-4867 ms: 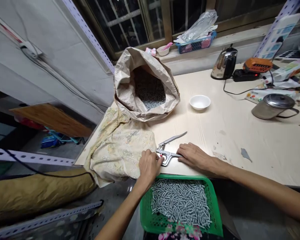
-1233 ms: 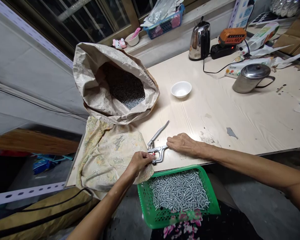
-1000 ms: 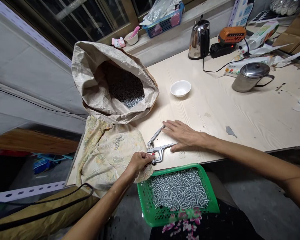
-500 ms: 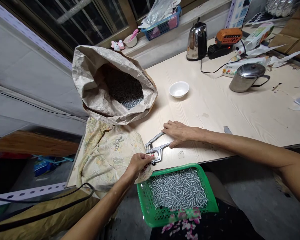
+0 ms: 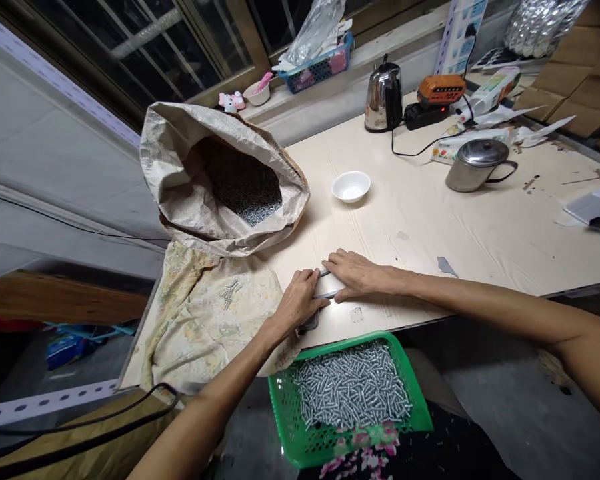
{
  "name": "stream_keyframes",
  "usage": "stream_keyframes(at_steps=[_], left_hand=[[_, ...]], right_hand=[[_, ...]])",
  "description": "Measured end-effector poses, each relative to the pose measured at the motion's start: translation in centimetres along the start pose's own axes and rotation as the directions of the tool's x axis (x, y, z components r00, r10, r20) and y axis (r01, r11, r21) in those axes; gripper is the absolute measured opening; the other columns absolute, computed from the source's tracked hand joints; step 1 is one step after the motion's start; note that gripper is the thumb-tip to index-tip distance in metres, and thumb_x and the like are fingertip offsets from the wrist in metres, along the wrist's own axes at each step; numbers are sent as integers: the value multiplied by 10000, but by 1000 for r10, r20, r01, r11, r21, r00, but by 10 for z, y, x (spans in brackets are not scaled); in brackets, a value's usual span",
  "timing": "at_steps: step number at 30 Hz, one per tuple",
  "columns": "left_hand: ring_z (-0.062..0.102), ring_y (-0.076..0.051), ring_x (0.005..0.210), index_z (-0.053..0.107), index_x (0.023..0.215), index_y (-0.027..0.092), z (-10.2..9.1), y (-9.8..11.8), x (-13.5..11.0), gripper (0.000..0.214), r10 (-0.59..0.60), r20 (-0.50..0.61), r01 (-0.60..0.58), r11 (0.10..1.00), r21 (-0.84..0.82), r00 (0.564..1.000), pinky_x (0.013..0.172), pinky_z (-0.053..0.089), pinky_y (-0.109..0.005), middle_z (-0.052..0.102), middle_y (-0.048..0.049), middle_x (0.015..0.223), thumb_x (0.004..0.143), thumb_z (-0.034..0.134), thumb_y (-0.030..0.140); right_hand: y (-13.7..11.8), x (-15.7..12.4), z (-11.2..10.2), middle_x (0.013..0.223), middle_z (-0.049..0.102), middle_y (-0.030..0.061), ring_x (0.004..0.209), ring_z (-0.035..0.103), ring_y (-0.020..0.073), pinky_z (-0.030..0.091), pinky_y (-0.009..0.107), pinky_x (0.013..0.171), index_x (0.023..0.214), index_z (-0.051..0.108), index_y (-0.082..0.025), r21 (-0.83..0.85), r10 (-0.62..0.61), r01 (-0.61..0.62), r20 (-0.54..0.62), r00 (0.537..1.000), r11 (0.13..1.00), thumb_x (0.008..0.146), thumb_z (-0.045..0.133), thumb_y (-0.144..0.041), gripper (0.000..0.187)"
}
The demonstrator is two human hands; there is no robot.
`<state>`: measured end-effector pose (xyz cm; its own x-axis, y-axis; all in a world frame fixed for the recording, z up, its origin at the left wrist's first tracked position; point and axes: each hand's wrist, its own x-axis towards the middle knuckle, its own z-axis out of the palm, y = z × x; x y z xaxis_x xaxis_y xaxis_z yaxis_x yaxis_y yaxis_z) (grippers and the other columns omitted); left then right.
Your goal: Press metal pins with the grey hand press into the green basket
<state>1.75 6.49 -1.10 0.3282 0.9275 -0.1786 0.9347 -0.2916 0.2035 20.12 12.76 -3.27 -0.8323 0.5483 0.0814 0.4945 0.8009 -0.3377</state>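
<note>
A pair of grey spring-handled pliers (image 5: 326, 295) lies at the table's front edge, mostly covered by my hands. My right hand (image 5: 357, 273) is closed round the ends of both handles. Over the jaw end, my left hand (image 5: 299, 298) wraps the tool with thumb and fingers, hiding the spring and head. Below them, a green basket (image 5: 424, 407) full of small silvery metal pins (image 5: 355, 385) rests on my lap. To the left, a flowered cloth (image 5: 195, 340) carries a little pile of metal pins (image 5: 230, 293).
A large woven sack (image 5: 163, 157), open and holding more metal pieces, stands behind the cloth. Further back are a white bowl (image 5: 351, 187), a steel kettle (image 5: 383, 100), an orange battery on a charger (image 5: 440, 93) and a lidded metal mug (image 5: 475, 167). Black cables (image 5: 80, 433) cross the lower left.
My left hand has moved from pinching near the red part of the pliers' head up and right onto the tool's body and handles. My right hand stays on the handles. The view has shifted slightly.
</note>
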Motion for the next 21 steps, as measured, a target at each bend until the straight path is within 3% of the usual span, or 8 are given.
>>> stream_keyframes(at_steps=[5,9,12,14,16,18,21], left_hand=[[551,-230,970,646,977,172,3,2,0,143,13,-71,-17,998,-65,997,842,487,-368,622,-70,958,853,619,238],[564,-222,928,662,931,183,6,4,-2,102,-25,-86,19,997,-68,996,819,498,-361,634,-57,889,877,595,238],[560,-249,1048,627,1113,180,11,7,-8,247,-49,-157,41,998,-54,986,902,501,-414,646,-97,1097,869,606,220],[499,-274,1205,572,1223,193,19,12,-16,353,-36,-257,24,998,-52,966,987,468,-462,555,-123,1321,872,597,184],[414,-291,1315,571,1225,201,30,20,-25,334,5,-327,-23,998,-53,945,1040,433,-497,462,-129,1434,892,562,168],[385,-292,1347,604,1160,194,43,30,-31,255,39,-366,-68,995,-69,930,1050,429,-509,445,-132,1450,922,514,178],[446,-280,1302,618,1099,188,58,44,-32,222,30,-415,-86,989,-116,909,1030,453,-516,504,-143,1386,956,449,208]], right_hand=[[-2,-5,4,902,601,86,864,494,207,411,336,773,857,613,-152,28,-26,26,12,1000,999,884,625,-306,157],[-2,-2,5,872,610,73,830,499,191,410,329,766,842,607,-159,48,-37,36,24,999,998,928,550,-260,144],[6,2,-1,1008,604,114,906,499,227,415,341,754,986,617,-140,23,-25,25,32,999,999,862,647,-397,287],[14,4,-5,1073,590,130,918,496,243,413,344,736,1110,592,-140,30,-24,23,35,999,999,839,652,-484,442],[21,5,-7,1084,589,127,899,496,234,402,341,728,1154,577,-157,33,-9,9,5,1000,999,895,588,-425,372],[26,9,-5,1048,597,113,885,490,220,384,339,741,1064,611,-168,1,22,-22,-42,999,1000,938,508,-265,190],[31,19,0,981,602,93,886,473,209,354,335,765,919,630,-162,-57,45,-50,-84,995,997,942,436,-148,195]])
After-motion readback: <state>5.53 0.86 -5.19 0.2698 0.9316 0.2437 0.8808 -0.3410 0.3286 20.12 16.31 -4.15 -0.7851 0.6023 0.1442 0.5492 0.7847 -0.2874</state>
